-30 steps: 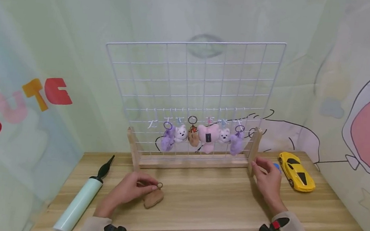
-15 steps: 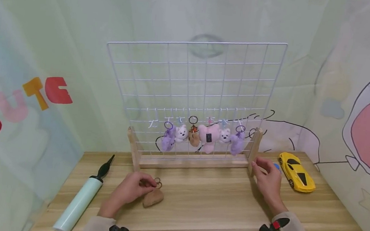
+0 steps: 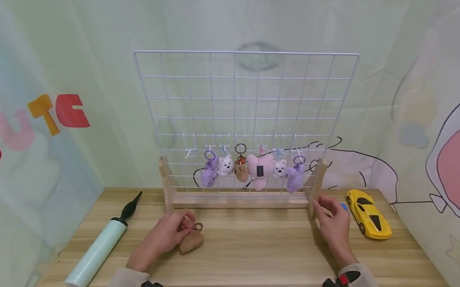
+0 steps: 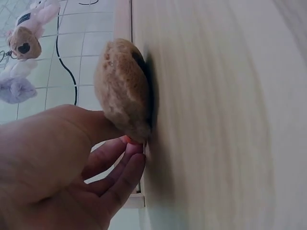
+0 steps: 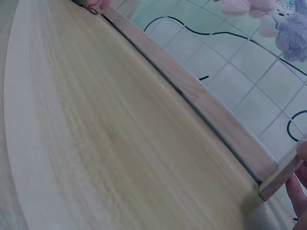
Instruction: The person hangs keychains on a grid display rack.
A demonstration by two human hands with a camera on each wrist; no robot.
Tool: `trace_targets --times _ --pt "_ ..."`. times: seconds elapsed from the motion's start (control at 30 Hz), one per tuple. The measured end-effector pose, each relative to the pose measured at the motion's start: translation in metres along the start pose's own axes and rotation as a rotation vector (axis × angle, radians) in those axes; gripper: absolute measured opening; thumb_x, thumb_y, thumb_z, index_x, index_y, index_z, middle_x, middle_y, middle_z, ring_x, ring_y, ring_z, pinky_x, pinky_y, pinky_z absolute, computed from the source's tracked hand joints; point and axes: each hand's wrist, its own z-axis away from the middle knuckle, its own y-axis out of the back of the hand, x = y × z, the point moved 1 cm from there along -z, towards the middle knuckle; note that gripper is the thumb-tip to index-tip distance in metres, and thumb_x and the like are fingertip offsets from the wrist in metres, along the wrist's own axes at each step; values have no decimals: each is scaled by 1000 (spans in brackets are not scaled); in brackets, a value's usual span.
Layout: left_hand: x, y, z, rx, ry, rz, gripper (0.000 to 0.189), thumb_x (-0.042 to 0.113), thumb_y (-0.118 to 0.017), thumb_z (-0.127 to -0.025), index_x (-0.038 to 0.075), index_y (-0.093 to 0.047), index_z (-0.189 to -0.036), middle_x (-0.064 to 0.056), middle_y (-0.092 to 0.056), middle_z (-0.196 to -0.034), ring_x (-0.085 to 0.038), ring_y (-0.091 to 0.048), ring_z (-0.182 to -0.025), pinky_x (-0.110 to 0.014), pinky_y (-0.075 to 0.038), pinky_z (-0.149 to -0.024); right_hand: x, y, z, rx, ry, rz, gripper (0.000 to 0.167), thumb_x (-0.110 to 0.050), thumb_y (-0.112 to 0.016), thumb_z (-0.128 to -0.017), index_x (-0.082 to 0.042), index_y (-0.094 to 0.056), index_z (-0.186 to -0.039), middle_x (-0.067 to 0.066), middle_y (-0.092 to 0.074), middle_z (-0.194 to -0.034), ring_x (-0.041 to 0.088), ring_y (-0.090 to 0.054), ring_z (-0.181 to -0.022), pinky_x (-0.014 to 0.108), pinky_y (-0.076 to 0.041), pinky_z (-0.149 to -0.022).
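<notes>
A brown plush keychain (image 3: pixel 192 242) with a metal ring (image 3: pixel 197 227) is at the table's left middle, and my left hand (image 3: pixel 169 231) pinches it near its ring end. In the left wrist view, the fuzzy plush (image 4: pixel 122 88) shows close over the wood, thumb and fingers meeting at its end. My right hand (image 3: pixel 334 222) grips the right upright of the wooden stand (image 3: pixel 240 204), thumb and fingers on either side. The stand holds a white wire grid (image 3: pixel 255 95). From its hooks hang several plush keychains, including a pink one (image 3: pixel 260 169) and a purple one (image 3: pixel 294 177).
Two bare white hooks (image 3: pixel 189 152) hang at the grid's left. A mint hand pump (image 3: pixel 99 253) with a black nozzle lies along the table's left side. At the right sits a yellow toy car (image 3: pixel 369 213), with a small blue object (image 3: pixel 345 207) beside it.
My left hand has shifted slightly right and away from me, the plush and ring turning a little in its fingers. My right hand stays on the stand.
</notes>
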Motion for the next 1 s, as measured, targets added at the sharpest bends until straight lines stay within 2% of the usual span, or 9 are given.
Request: trace_targets --times 0.17,0.27,0.43,0.7,0.9,1.0 --pt "-3 4 3 23 29 -8 29 -7 -74 -97 -5 -71 -126 -3 -76 -90 -8 -65 -80 -24 -55 -68 2 0 0 -15 -11 17 37 -28 -73 -106 -3 -70 -132 18 -74 -131 29 -68 -128 2 -50 -90" --pt "-3 8 3 38 69 5 22 -4 -72 -100 -2 -75 -121 -4 -79 -96 -9 -66 -81 -25 -56 -70 2 0 0 -18 -13 21 37 -29 -72 -106 -3 -69 -133 17 -73 -131 28 -68 -128 2 -50 -90" --pt "0 12 2 60 75 16 15 -3 -71 -101 7 -79 -108 -3 -81 -103 -10 -69 -88 -29 -60 -77 2 0 0 -8 -14 25 36 -27 -73 -105 -2 -70 -132 19 -74 -131 28 -68 -126 1 -50 -89" --pt "-1 11 1 102 98 21 15 -4 -71 -100 8 -78 -108 -4 -78 -102 -12 -70 -90 -30 -61 -77 1 1 1 -19 -25 29 36 -26 -72 -106 -3 -69 -133 18 -73 -131 28 -67 -128 1 -49 -91" --pt "-3 11 0 114 54 57 16 -5 -71 -100 8 -76 -109 -6 -80 -107 -16 -74 -97 -34 -64 -84 2 0 0 -6 -10 32 35 -26 -73 -105 -2 -70 -131 17 -74 -129 22 -68 -122 1 -49 -90" --pt "-2 13 -1 109 48 69 16 -3 -71 -101 10 -77 -109 -5 -79 -109 -17 -74 -99 -36 -65 -87 3 0 0 -12 -12 41 36 -29 -72 -106 -4 -70 -132 16 -74 -130 23 -68 -124 1 -49 -91"
